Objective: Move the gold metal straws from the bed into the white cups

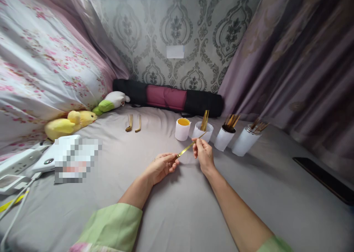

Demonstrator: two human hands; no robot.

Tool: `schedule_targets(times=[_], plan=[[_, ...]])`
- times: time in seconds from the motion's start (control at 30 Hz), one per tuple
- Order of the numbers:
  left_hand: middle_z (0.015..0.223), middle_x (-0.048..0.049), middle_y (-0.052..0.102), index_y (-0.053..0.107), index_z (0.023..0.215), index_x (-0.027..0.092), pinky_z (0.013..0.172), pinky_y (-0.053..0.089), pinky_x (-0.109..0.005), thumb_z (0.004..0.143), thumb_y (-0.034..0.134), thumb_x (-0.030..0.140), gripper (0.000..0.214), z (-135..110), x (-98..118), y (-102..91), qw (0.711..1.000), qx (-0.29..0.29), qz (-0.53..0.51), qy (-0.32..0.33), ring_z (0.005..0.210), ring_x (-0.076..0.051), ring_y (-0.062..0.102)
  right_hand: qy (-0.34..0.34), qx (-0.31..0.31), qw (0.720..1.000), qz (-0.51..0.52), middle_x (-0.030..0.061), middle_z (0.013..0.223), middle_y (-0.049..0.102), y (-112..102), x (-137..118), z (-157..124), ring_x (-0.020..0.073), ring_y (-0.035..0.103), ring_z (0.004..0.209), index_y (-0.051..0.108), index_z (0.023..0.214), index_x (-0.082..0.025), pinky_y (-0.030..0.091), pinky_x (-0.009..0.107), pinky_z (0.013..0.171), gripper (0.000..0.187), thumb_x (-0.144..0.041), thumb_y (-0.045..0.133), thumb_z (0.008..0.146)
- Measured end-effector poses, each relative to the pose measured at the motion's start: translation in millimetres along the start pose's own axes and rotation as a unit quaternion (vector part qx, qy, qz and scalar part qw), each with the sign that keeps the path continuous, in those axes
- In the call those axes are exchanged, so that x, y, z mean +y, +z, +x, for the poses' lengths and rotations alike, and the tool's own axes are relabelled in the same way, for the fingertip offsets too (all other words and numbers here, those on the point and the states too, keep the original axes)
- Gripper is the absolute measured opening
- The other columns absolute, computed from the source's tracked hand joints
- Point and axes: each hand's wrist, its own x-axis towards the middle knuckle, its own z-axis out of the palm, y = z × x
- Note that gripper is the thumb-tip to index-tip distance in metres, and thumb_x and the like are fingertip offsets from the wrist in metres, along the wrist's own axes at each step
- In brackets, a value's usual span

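Note:
A thin, shiny gold strip stretches at a slant between my two hands. Its lower left end is pinched by the closed fingers of my left hand; a small brownish bit shows at those fingertips. Higher up, the fingers of my right hand are closed on the strip, and its thin tip pokes out above them. Just behind my right hand stands a white cup with several gold strips upright in it. To its left is a white cup with a yellow inside.
Two more white-wrapped containers hold thin brown and gold strips at the right. Small bent gold pieces lie on the grey sheet. Plush toys, a power strip and cables are left; a dark phone-like slab lies right.

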Motion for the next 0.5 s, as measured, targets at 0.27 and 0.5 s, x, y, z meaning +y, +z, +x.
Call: schedule_targets(times=[0.27,0.5], plan=[[0.065,-0.0048,0.058,0.054,0.083,0.009,0.042,0.037,-0.015,0.075,0.055,0.015,0.010,-3,2,0.5,1.000,0.003,-0.002,0.000,0.050,-0.006,0.052,-0.034,0.051,0.998,0.016,-0.0051,0.058,0.046,-11,-14,10,0.0027,0.035,0.039,0.055,0.081,-0.017,0.028,0.015,0.031,0.031,-0.047,0.050,0.074],[0.066,-0.0054,0.059,0.053,0.085,0.009,0.045,0.041,-0.015,0.075,0.055,0.014,0.012,-3,2,-0.1,1.000,0.004,-0.008,-0.007,0.051,-0.006,0.053,-0.052,0.098,0.994,0.018,-0.0052,0.058,0.046,-22,-26,15,0.0021,0.037,0.039,0.056,0.080,-0.016,0.030,0.014,0.030,0.032,-0.048,0.054,0.071]])
